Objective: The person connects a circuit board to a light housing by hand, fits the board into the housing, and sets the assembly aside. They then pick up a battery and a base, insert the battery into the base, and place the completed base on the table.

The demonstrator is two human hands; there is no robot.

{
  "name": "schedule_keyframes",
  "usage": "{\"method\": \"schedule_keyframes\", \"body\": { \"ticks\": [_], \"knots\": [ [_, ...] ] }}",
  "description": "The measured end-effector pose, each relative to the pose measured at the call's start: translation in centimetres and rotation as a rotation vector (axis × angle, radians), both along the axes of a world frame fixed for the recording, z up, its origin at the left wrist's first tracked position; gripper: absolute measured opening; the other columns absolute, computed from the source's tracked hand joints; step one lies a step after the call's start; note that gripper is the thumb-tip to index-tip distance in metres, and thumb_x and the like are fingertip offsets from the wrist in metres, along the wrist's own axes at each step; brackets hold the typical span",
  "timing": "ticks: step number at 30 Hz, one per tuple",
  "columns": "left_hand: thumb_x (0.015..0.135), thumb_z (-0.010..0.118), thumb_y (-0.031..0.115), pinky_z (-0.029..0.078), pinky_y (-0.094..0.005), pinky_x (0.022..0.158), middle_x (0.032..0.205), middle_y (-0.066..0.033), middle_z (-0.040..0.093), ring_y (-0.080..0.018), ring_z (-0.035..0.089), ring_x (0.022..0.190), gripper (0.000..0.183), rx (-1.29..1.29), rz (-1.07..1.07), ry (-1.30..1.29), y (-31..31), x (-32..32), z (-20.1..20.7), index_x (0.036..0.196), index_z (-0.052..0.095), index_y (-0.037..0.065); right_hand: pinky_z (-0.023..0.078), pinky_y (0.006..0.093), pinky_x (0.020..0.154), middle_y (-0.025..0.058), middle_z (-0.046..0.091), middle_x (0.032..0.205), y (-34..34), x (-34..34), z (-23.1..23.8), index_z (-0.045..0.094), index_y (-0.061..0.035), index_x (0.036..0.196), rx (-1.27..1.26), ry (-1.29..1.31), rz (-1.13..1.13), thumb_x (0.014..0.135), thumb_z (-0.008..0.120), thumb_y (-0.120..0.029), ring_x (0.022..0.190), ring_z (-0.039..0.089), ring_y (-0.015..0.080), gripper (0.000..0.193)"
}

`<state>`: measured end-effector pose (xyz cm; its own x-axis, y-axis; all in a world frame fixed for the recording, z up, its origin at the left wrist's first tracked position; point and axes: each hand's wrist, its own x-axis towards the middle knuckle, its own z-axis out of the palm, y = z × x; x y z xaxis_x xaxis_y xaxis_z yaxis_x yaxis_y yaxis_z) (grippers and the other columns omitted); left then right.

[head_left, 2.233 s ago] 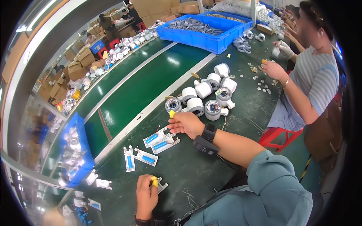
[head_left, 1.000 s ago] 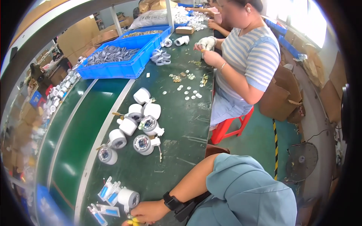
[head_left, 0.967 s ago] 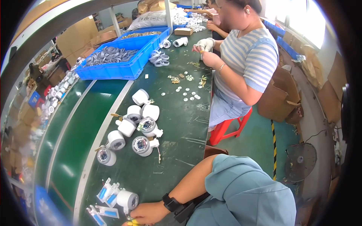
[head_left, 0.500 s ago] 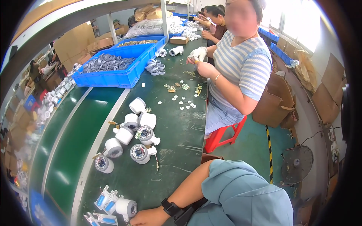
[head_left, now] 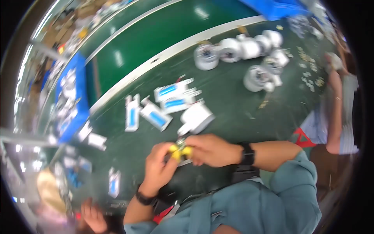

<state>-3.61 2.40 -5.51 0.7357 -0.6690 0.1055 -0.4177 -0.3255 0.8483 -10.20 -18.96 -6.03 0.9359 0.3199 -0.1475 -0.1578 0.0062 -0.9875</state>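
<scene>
By the near edge of the worktop (head_left: 233,117), left hand (head_left: 157,167) and right hand (head_left: 214,150) pinch a small blurred part (head_left: 180,142) in yellow-tipped fingers (head_left: 187,151) just short of the white housing (head_left: 198,117), where an uneven pull could make it slip

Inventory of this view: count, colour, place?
housing cluster: about eight, white and grey, upper right
lone housing: one, white, centre
battery trays: five, white with blue cells, four mid-table, one lower left
left bin: one, blue, white parts inside, left
far bin: one, blue, top right
small discs: several, white, right
table: one, dark green, centre
belt: one, green, beyond table
stool: one, red, right
co-worker: one, pale clothing, right edge
someone's hand: one, blurred, lower left
small part: at least one, blurred, colour unclear, centre
left hand: one, yellow-tipped fingers pinching small part
right hand: one, likewise
wristbands: two, black, own wrists
</scene>
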Motion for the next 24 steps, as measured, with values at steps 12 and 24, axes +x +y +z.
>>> {"method": "schedule_keyframes", "body": {
  "ticks": [12,24],
  "knots": [
    [0.076,0.063,-0.007,0.051,-0.0296,0.069,0.094,-0.0114,0.061,-0.0223,0.062,0.080,0.028,-0.008,-0.029,-0.090,0.7,-0.2,0.3,0.103,0.059,0.000,0.051,0.0290,0.055,0.0076,0.061,0.074,0.8,0.5,0.2,0.049,-0.0002,0.089,-0.070,-0.055,0.059,0.095,0.045,-0.005,0.063,0.064,0.0141,0.008],
    [0.070,0.070,-0.001,0.050,-0.0421,0.073,0.087,-0.0127,0.064,-0.0331,0.062,0.079,0.028,-0.127,-0.129,-0.451,0.2,-0.3,0.8,0.096,0.060,0.002,0.052,0.0224,0.065,0.0016,0.060,0.082,0.1,0.3,-0.2,0.054,-0.0027,0.100,0.132,0.199,0.134,0.100,0.051,-0.014,0.074,0.062,0.0068,0.012]
  ]
}}
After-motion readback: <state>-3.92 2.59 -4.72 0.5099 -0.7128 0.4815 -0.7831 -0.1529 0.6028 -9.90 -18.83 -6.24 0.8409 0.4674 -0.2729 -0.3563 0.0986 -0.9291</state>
